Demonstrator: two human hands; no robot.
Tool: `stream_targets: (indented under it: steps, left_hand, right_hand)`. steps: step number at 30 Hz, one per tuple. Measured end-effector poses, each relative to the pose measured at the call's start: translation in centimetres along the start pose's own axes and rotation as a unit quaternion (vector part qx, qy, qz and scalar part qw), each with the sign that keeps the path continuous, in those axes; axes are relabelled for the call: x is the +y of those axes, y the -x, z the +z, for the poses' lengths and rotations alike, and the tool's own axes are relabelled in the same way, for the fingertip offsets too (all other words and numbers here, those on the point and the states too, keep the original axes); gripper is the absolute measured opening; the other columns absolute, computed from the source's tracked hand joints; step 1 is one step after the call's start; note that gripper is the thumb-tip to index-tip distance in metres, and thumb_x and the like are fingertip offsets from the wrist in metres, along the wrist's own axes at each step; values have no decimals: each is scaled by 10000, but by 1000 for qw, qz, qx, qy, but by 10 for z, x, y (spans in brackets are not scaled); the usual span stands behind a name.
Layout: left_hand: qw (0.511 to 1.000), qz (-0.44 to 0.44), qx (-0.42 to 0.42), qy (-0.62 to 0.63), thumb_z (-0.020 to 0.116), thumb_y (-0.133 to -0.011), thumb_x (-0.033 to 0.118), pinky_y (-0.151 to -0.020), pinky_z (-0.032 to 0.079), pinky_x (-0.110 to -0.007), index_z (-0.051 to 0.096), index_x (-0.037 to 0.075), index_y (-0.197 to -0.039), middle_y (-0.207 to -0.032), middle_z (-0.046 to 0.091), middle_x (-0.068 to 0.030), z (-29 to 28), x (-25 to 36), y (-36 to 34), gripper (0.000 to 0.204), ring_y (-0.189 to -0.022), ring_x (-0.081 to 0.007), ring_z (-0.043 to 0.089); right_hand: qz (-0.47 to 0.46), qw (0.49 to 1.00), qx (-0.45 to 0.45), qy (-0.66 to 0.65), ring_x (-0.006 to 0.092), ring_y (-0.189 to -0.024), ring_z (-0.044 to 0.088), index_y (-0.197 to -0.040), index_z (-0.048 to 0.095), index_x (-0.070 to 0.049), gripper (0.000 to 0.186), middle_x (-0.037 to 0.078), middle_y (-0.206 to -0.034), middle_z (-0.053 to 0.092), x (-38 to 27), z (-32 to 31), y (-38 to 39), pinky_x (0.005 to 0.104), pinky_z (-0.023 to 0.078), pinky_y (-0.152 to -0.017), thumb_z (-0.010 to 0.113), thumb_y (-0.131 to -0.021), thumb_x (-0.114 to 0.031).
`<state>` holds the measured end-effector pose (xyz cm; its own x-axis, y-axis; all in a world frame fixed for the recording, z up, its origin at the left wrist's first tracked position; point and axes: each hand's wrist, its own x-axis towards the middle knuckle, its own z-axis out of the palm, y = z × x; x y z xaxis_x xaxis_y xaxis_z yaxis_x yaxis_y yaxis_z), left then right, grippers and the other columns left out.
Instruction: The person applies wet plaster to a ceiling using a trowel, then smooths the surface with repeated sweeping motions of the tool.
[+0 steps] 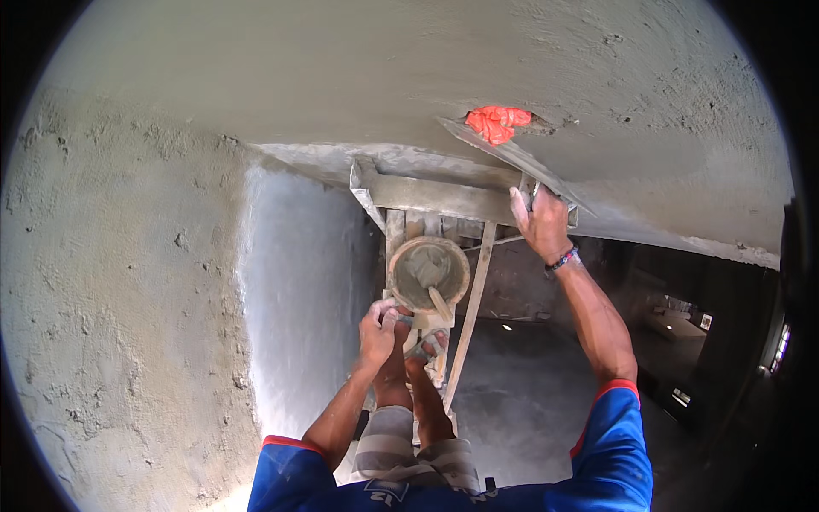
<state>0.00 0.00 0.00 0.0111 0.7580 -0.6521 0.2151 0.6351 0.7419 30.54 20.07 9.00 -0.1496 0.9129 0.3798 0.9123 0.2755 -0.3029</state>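
My right hand is closed round the handle of a long plastering trowel. The trowel's blade lies slantwise at the smooth grey plaster, just under a crumpled orange-red plastic bag stuffed in a hole. Lower down, my left hand is held with curled, pinched fingers beside a round bucket; what they hold, if anything, cannot be made out. Wet grey mortar lies in the bucket, and a tool with a pale handle leans in it.
A wooden scaffold with a slanting pole carries the bucket and my feet. Above the bucket a grey horizontal beam runs along the plaster. Rough plastered wall rises at the left. The dusty floor lies well below.
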Motion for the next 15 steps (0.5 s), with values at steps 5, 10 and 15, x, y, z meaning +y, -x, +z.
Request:
stream_targets:
  steps: [5, 10, 15]
  left_hand:
    - [932, 302, 181, 84, 543, -984, 121, -822, 460, -266, 576, -15, -1169, -957, 621, -58, -17, 159, -2, 232, -882, -114, 559]
    - [835, 502, 226, 22, 572, -947, 48, -727, 477, -273, 616, -4, -1094, -917, 615, -93, -34, 260, -25, 162, -809, -144, 586]
    - [804, 551, 223, -33, 582, -942, 38, -730, 487, -258, 635, -5, -1081, -928, 626, -77, -44, 318, -31, 155, -814, -118, 588]
  right_hand:
    - [-28, 999, 9, 20, 392, -721, 641, -949, 620, 43, 305, 226, -791, 644, -1, 0, -7, 454, 514, -674, 712, -836, -225]
    - [-78, 994, 64, 34, 383, -695, 643, -930, 625, 28, 297, 204, -766, 648, 2, -12, -9, 441, 520, -647, 714, -836, -239]
    - [-66, 996, 36, 46, 380, -687, 643, -908, 626, 17, 283, 203, -763, 646, 18, -28, -1, 434, 520, -619, 711, -839, -243]
